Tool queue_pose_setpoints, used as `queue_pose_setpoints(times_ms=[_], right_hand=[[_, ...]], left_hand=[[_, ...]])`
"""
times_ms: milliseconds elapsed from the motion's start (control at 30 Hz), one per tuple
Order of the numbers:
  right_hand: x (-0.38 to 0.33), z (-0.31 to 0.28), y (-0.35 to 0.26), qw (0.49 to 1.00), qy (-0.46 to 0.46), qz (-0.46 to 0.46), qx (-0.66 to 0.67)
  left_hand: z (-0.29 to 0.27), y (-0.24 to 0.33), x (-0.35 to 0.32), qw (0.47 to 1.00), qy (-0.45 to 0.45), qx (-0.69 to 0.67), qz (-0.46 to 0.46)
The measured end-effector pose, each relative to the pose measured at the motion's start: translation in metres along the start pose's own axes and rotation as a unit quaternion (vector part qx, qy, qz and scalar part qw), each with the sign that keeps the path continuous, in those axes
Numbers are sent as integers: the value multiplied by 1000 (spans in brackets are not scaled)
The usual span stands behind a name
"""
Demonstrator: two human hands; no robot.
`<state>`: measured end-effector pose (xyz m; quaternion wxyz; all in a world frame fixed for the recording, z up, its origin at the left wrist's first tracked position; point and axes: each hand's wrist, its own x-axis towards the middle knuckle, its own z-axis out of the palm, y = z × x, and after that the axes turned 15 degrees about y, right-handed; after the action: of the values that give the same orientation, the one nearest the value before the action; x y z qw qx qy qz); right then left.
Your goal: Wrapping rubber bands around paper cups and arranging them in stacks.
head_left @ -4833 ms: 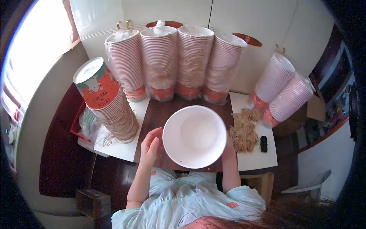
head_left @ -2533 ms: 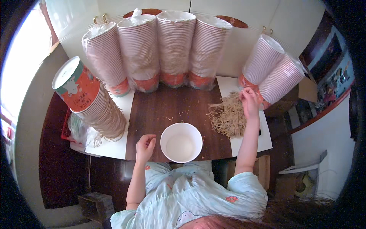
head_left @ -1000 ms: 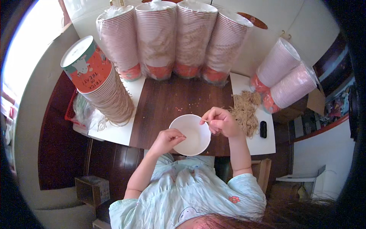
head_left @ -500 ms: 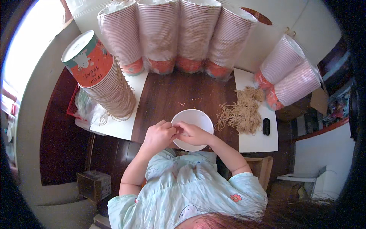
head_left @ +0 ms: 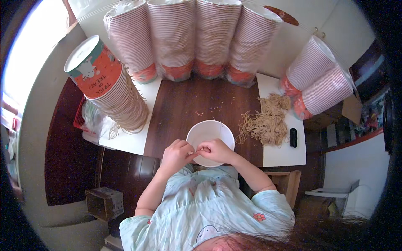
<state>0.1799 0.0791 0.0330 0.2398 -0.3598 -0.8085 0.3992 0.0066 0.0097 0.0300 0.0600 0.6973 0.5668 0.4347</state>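
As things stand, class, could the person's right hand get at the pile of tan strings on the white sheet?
Probably yes: the right hand is at the white bowl, and the pile of tan strings lies just beyond to its right with nothing between.

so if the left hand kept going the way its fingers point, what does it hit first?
The right hand: the left hand points rightward, fingertips already meeting it over the near rim of the white round paper bowl. Depth unclear.
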Motion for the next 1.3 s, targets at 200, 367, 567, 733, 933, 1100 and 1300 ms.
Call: queue_pose_setpoints(times_ms=[200,367,567,733,933,1100,1300], right_hand=[[-6,-23,1,995,93,31,-13],[-9,-33,-12,983,172,-30,-50],[-20,-15,-9,982,154,-63,-87],[-21,21,9,974,129,-93,-161],[-22,31,16,976,108,-90,-164],[-22,30,15,977,101,-99,-162],[-20,28,10,978,102,-95,-155]], left_hand=[[7,-13,-16,947,-5,-49,-317],[33,-24,-36,925,-34,-141,-350],[20,-8,-21,937,6,-131,-323],[19,-6,-20,950,22,-116,-288],[27,-11,-27,945,38,-145,-292],[25,-8,-24,943,28,-142,-298],[29,-10,-26,943,30,-151,-294]])
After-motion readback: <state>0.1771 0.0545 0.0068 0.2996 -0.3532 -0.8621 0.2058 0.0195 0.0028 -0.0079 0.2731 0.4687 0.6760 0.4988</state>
